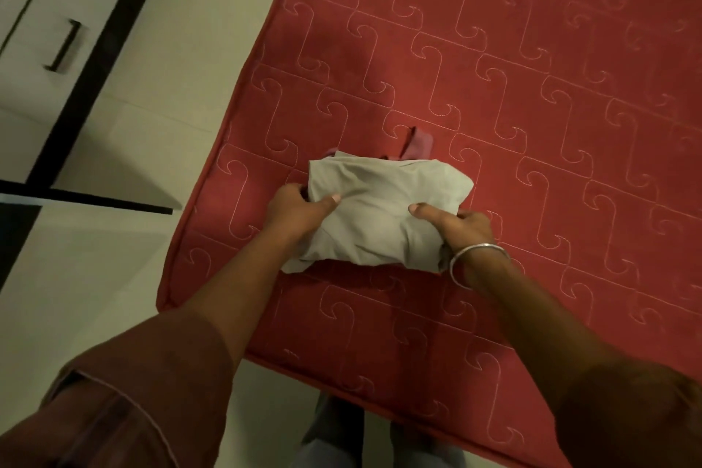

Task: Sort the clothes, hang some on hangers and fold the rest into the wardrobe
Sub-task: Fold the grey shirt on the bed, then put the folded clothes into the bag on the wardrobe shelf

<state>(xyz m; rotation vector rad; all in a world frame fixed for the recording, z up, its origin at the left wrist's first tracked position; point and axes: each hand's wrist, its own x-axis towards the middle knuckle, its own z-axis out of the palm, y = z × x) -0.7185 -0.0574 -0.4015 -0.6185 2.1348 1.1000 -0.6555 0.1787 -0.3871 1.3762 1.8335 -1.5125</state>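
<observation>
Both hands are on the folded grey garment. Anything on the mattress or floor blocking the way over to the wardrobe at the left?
Nothing visible does. The folded grey garment is held by the left hand and right hand; the floor toward the wardrobe shows only a dark panel edge.

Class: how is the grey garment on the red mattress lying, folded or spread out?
Folded: the grey garment forms a compact bundle, gripped at each side by the left hand and right hand.

We get one head-worn view, looking steeply down and forward from close above onto the red mattress (494, 125) corner and floor (95, 277).
</observation>
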